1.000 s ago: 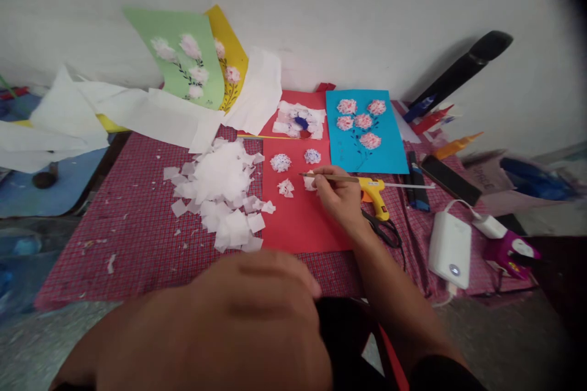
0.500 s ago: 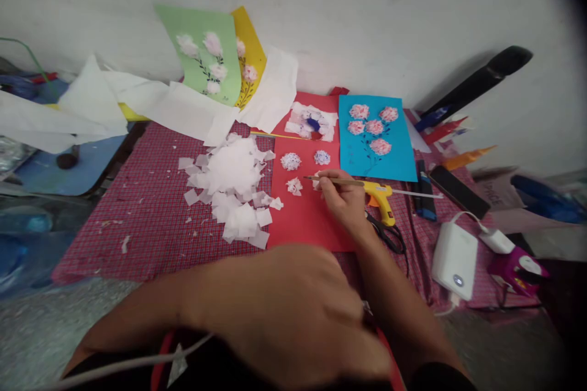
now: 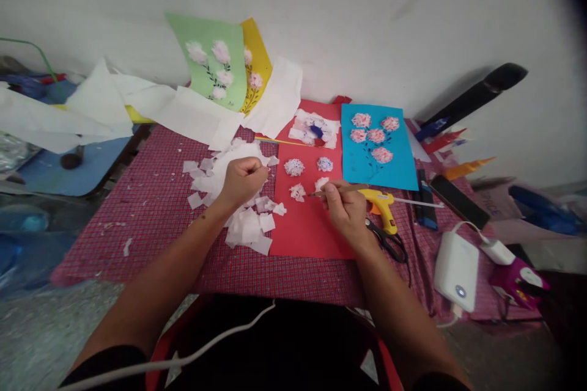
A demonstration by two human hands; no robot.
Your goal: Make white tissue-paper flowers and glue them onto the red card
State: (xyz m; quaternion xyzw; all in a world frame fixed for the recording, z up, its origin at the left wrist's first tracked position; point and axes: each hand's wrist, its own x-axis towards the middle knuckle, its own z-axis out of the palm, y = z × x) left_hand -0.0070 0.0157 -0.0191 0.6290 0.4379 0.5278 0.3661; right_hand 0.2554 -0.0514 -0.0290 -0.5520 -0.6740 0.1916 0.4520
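My left hand (image 3: 245, 180) is closed in a fist above a pile of small white paper squares (image 3: 247, 229); whether anything is inside it is hidden. My right hand (image 3: 345, 211) grips a thin brown stick with a pointed tip (image 3: 352, 188), which points left over a red sheet (image 3: 298, 232). Two speckled purple-white paper puffs (image 3: 294, 167) sit on this sheet. Below them lie a crumpled pinkish-white paper flower (image 3: 297, 192) and another white paper bit (image 3: 321, 183), partly behind my right fingers.
Right of the red sheet are a yellow glue gun (image 3: 383, 206), black-handled scissors (image 3: 389, 244) and a white power bank (image 3: 457, 272). A blue flower card (image 3: 403, 165) lies behind. Ink-stained tissue (image 3: 300, 125) rests at the back. Green (image 3: 183, 30) and yellow cards lean on the wall.
My left hand has moved from close in front of the camera, forward and left to the paper pile. My right hand stays at nearly the same spot with the stick.
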